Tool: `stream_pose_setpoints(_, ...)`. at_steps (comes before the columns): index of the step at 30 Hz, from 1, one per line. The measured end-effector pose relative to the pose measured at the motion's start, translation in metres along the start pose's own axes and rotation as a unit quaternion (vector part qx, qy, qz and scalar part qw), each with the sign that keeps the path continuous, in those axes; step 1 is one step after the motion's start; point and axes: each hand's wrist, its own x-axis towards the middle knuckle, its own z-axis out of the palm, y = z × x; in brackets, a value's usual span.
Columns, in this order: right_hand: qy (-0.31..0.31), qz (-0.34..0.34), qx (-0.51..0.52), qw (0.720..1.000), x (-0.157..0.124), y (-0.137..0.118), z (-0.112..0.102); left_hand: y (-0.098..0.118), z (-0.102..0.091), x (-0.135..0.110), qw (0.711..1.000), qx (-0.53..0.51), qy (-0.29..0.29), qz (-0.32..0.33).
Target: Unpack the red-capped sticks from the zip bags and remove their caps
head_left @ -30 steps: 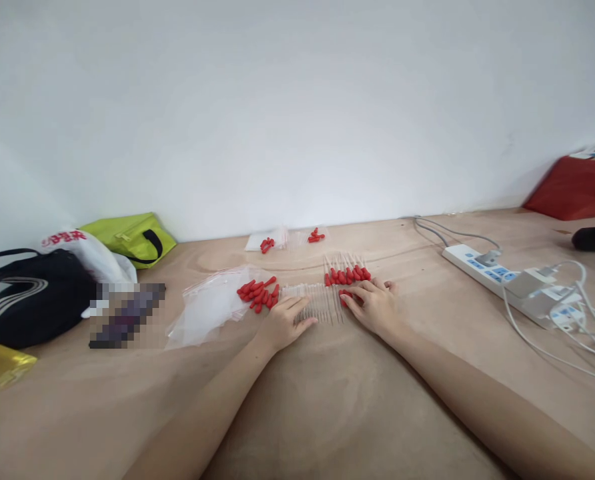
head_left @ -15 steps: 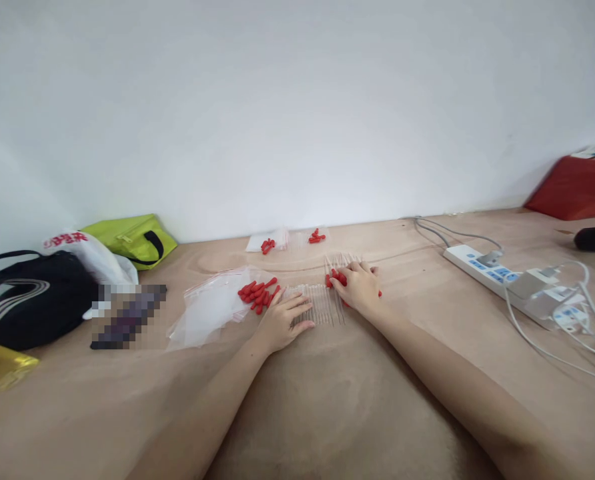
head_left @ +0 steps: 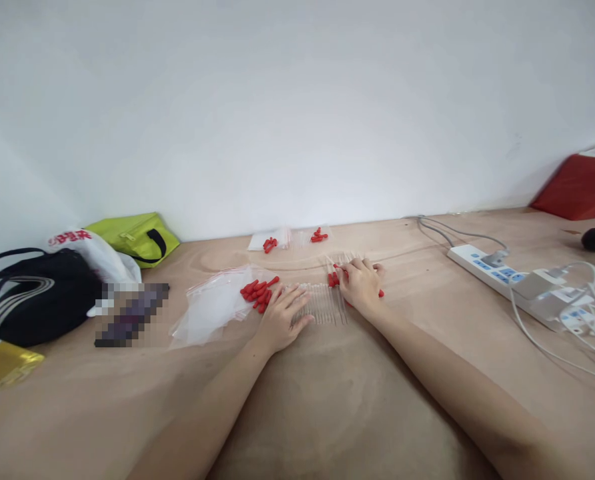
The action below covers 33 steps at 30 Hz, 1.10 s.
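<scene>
A row of thin clear glass dropper tubes (head_left: 322,305) lies side by side on the table, pointing away from me. My left hand (head_left: 281,317) rests flat over the left end of this row, fingers spread. Beside its fingertips is a pile of red rubber bulbs (head_left: 256,292). At the row's right end, my right hand (head_left: 361,285) is curled down over more red rubber bulbs (head_left: 333,279), which it partly hides; its fingers close on them. Behind that hand, more thin tubes (head_left: 348,256) stick out away from me.
Clear zip bags (head_left: 212,307) lie left of the bulbs. Small bags with red bulbs (head_left: 319,235) lie near the wall. A white power strip (head_left: 485,270) with chargers and cables is at right. Black (head_left: 42,297) and lime-green (head_left: 135,239) bags stand at left, a red bag (head_left: 577,187) far right.
The view has shifted slightly. My right hand's fingers have moved a little over the red bulbs, covering more of them. My left hand stays on the tubes.
</scene>
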Motion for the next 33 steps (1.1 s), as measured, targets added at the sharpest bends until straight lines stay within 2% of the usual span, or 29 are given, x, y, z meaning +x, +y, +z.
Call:
stream_pose_setpoints(3, 0.039, -0.068, 0.091, 0.993, -0.016, 0.011, -0.011, 0.000, 0.000, 0.000, 0.998, 0.034, 0.053, -0.011)
stream_pose_setpoints(8, 0.037, -0.184, 0.155, 0.970, -0.046, 0.029, -0.024, 0.008, -0.003, 0.004, 0.988, 0.104, 0.108, 0.025)
stream_pose_setpoints(13, 0.028, -0.203, 0.179, 0.962, -0.052, 0.029, -0.025, 0.023, -0.006, 0.003, 0.974, 0.150, 0.170, 0.002)
stream_pose_setpoints(16, 0.027, -0.214, 0.196, 0.957, -0.052, 0.024, -0.022, 0.028, -0.007, 0.004, 0.974, 0.154, 0.162, 0.024)
stream_pose_setpoints(20, 0.023, -0.232, 0.201, 0.951, -0.055, 0.019, -0.022, 0.029, -0.004, 0.006, 0.984, 0.118, 0.123, 0.052)
stream_pose_setpoints(27, 0.052, -0.293, 0.116, 0.948, -0.057, 0.009, -0.021, 0.028, 0.002, 0.007, 0.992, 0.059, 0.091, 0.058)
stream_pose_setpoints(33, 0.076, -0.310, 0.092, 0.943, -0.058, 0.008, -0.018, 0.030, -0.002, 0.004, 0.994, 0.045, 0.078, 0.064)
